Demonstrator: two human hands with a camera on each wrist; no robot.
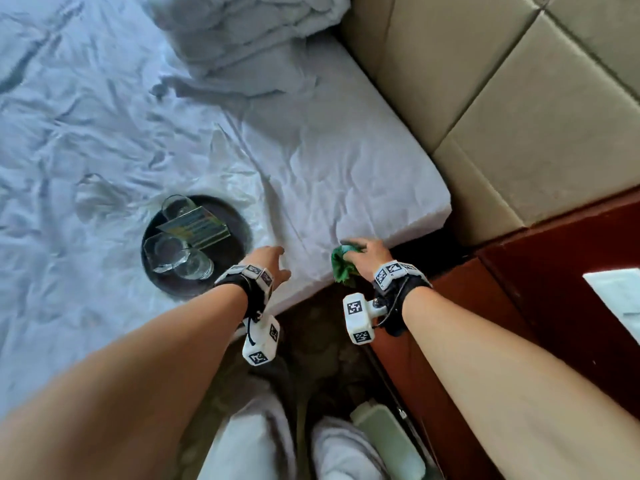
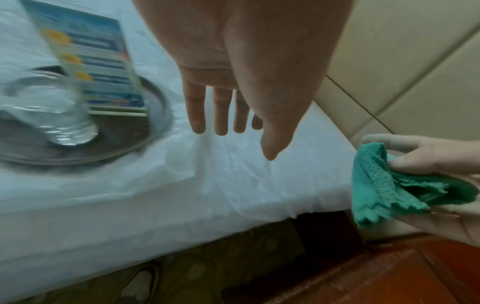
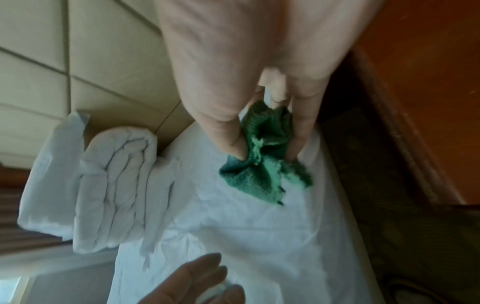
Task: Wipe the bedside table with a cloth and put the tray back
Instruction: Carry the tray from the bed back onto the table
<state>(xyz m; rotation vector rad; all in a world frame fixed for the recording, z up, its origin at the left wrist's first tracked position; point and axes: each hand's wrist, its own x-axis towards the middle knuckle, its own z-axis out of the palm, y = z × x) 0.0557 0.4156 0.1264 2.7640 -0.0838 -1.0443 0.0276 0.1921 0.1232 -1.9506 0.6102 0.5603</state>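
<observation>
A dark round tray (image 1: 239, 220) (image 2: 155, 115) lies on the white bed sheet, carrying glasses (image 1: 188, 263) (image 2: 59, 115) and a printed card (image 1: 195, 226) (image 2: 96, 67). My left hand (image 1: 273, 261) (image 2: 233, 123) hovers just right of the tray with straight fingers and holds nothing. My right hand (image 1: 363, 252) (image 3: 267, 144) pinches a crumpled green cloth (image 1: 343, 266) (image 2: 384, 181) (image 3: 262, 170) over the bed's near corner. The red-brown bedside table (image 1: 554, 271) (image 3: 428, 61) stands to the right of it.
Folded white bedding (image 1: 249, 39) (image 3: 109, 185) is piled at the head of the bed, against a beige padded headboard (image 1: 519, 98). A white paper (image 1: 620, 299) lies on the table's right side. Patterned carpet and my slippered feet (image 1: 346, 455) are below.
</observation>
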